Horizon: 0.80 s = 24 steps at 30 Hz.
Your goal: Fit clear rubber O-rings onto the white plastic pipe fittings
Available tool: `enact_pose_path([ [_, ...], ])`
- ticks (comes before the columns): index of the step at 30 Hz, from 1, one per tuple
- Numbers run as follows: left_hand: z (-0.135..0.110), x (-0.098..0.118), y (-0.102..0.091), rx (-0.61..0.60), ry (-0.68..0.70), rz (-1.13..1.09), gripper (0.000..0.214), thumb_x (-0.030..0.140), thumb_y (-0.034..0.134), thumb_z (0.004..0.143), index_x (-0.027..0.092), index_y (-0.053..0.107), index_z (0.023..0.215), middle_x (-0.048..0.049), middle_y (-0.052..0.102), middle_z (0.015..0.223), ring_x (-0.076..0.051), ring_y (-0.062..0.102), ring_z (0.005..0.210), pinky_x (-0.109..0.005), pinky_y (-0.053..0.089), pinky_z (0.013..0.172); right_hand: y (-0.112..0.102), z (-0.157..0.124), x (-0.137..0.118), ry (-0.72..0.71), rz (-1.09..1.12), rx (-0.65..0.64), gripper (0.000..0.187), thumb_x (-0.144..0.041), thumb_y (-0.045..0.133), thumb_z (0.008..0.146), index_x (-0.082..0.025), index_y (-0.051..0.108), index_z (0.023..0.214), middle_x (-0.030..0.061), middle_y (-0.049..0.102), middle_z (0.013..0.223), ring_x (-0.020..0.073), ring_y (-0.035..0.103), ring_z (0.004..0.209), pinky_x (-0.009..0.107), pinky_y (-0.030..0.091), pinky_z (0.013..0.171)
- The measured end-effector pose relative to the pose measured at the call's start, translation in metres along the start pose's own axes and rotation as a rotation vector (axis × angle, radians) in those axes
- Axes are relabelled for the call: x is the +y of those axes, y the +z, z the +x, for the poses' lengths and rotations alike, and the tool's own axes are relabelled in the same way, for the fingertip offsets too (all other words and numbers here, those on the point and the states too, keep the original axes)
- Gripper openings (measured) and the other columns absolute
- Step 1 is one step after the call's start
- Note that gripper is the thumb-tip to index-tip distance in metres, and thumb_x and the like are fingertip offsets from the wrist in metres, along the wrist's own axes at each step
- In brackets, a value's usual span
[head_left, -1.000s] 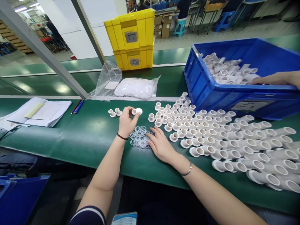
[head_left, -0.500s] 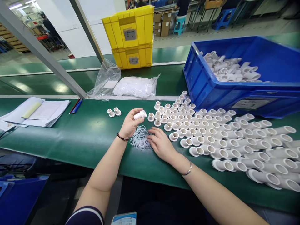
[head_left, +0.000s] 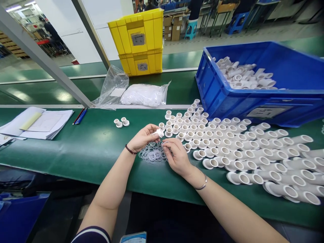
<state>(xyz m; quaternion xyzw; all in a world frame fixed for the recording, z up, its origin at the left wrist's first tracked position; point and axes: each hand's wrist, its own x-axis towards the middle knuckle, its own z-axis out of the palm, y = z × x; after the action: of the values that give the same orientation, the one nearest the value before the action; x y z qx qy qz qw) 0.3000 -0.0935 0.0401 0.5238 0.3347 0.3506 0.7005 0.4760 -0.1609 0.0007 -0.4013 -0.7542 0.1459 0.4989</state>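
My left hand (head_left: 143, 137) is closed round a white flanged plastic tube (head_left: 159, 133), which lies tilted with one end pointing to the right. Just below it, a loose pile of thin translucent rings (head_left: 151, 155) rests on the green bench. My right hand (head_left: 178, 158) is at the pile's right edge, thumb and fingers pinched on a thin ring (head_left: 164, 143) close to the tube's end. To the right, many similar white tubes (head_left: 218, 143) stand in rows on their flanges. Two short ones (head_left: 121, 122) stand apart on the left.
A blue crate (head_left: 227, 101) holding more white pieces stands at the back right. Behind the hands are a filled clear bag (head_left: 144, 94) and two stacked yellow bins (head_left: 140, 44). Papers (head_left: 48, 123) and pens (head_left: 80, 116) lie at left, near a slanted metal post (head_left: 50, 60).
My right hand has pinched a ring from the pile and risen slightly. My left hand has brought the tube a little down and right, so the two hands are closer together.
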Motion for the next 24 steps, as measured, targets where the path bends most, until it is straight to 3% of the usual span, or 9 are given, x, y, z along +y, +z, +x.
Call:
enact_pose_path([
  [4, -0.0046, 0.0013, 0.0017, -0.161, -0.110, 0.048, 0.036, 0.042, 0.060, 0.084, 0.014, 0.048, 0.103, -0.0033, 0.058, 0.078, -0.010, 0.055, 0.062, -0.024, 0.044, 0.060, -0.0048, -0.0002, -0.0011, -0.022, -0.003, 0.089, 0.016, -0.015, 0.047, 0.089, -0.021, 0.056, 0.101, 0.0076, 0.060, 0.099, 0.0194, 0.057, 0.095, 0.038, 0.049, 0.084],
  [8, -0.0062, 0.0020, 0.0031, -0.157, -0.096, 0.070, 0.034, 0.043, 0.057, 0.085, 0.016, 0.048, 0.103, -0.0021, 0.053, 0.083, -0.008, 0.048, 0.063, -0.022, 0.041, 0.060, -0.0057, -0.0014, -0.0013, -0.019, -0.058, 0.139, 0.017, -0.015, 0.048, 0.088, -0.021, 0.056, 0.101, 0.0097, 0.054, 0.108, 0.0209, 0.055, 0.100, 0.040, 0.048, 0.086],
  [14, -0.0030, -0.0039, 0.0064, -0.166, -0.080, 0.081, 0.031, 0.044, 0.055, 0.086, 0.017, 0.050, 0.101, -0.0011, 0.048, 0.083, -0.007, 0.040, 0.061, -0.021, 0.035, 0.058, -0.0057, 0.0001, 0.0003, 0.052, -0.097, 0.109, 0.014, -0.020, 0.050, 0.087, -0.021, 0.057, 0.099, 0.0104, 0.053, 0.110, 0.0233, 0.054, 0.104, 0.042, 0.047, 0.089],
  [19, -0.0027, -0.0054, 0.0101, -0.204, -0.039, 0.106, 0.033, 0.039, 0.062, 0.083, 0.016, 0.050, 0.104, -0.0016, 0.050, 0.087, -0.008, 0.043, 0.070, -0.021, 0.035, 0.064, -0.0086, 0.0043, -0.0020, 0.040, -0.074, 0.115, 0.015, -0.019, 0.053, 0.086, -0.020, 0.058, 0.100, 0.0095, 0.054, 0.105, 0.0217, 0.055, 0.102, 0.040, 0.048, 0.089],
  [24, -0.0024, -0.0043, 0.0094, -0.148, -0.036, 0.127, 0.035, 0.041, 0.062, 0.082, 0.017, 0.049, 0.104, -0.0021, 0.049, 0.090, -0.008, 0.042, 0.069, -0.021, 0.036, 0.064, -0.0093, 0.0044, -0.0017, 0.059, -0.084, 0.090, 0.021, -0.022, 0.048, 0.089, -0.021, 0.059, 0.106, 0.0105, 0.055, 0.108, 0.0234, 0.054, 0.104, 0.042, 0.048, 0.090],
])
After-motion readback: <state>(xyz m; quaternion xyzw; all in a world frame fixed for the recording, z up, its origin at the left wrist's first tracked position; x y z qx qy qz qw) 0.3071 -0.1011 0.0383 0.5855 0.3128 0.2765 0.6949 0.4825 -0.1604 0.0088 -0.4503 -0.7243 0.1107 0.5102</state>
